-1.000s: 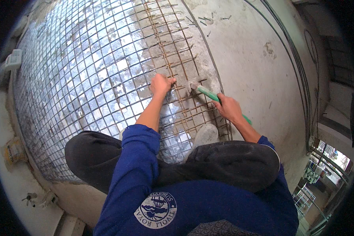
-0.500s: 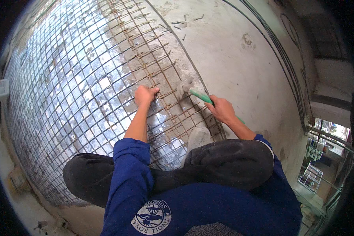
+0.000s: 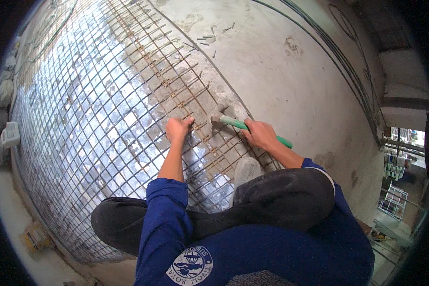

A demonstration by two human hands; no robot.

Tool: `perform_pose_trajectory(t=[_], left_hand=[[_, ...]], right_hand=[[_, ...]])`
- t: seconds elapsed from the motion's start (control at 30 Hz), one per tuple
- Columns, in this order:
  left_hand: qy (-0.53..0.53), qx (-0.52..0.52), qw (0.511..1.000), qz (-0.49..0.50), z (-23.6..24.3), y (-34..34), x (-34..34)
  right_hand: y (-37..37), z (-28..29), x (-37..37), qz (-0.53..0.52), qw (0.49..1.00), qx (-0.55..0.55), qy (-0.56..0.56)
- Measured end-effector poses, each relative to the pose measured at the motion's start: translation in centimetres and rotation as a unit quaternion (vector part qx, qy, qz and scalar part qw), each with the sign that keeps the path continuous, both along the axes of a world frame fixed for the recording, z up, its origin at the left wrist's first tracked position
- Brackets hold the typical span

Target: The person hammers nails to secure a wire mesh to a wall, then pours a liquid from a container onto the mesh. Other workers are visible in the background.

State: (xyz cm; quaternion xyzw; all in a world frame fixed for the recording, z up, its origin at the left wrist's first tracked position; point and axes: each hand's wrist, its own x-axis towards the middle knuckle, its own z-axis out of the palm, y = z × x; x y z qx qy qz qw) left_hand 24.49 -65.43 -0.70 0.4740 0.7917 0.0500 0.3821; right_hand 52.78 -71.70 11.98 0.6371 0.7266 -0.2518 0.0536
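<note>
My left hand [image 3: 176, 128] grips a bar of the steel rebar mesh [image 3: 86, 114] beside a double line of rusty bars. My right hand [image 3: 260, 136] is closed on the green handle of a hammer [image 3: 283, 141], whose grey, dusty head lies just right of my left fingertips, over the mesh. The mesh covers a surface of patchy silvery squares [image 3: 81, 152], with bare grey concrete under its rusty right-hand strip. My light shoe [image 3: 246, 169] rests on the mesh below the hammer, under my bent leg in dark trousers [image 3: 286, 195].
A concrete surface [image 3: 291, 86] with scattered short dark pieces borders the mesh. Long dark cables [image 3: 329, 57] run along the right. A white plastic container [image 3: 10, 135] and a yellowish bucket [image 3: 35, 236] stand at left. A drop at far right shows a white metal frame [image 3: 393, 200] and hanging laundry.
The view has swung, so the mesh lies more diagonally. Both hands and the hammer appear lower and further left, the handle a little flatter. Both hands keep their holds.
</note>
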Motion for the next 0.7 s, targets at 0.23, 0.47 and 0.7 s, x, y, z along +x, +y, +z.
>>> perform_pose_trajectory(t=[0.23,0.47,0.7], left_hand=[[-0.02,0.0,1.0,-0.006,-0.8,0.2,-0.2],[0.006,-0.01,1.0,0.016,-0.9,0.5,0.0],[0.008,-0.016,1.0,-0.025,-0.4,0.6,-0.3]], right_hand=[[-0.3,-0.6,-0.4,0.014,0.999,-0.039,0.015],[-0.7,-0.5,0.0,-0.025,0.999,-0.031,0.009],[-2.2,-1.5,0.4,-0.159,0.979,-0.062,0.112]])
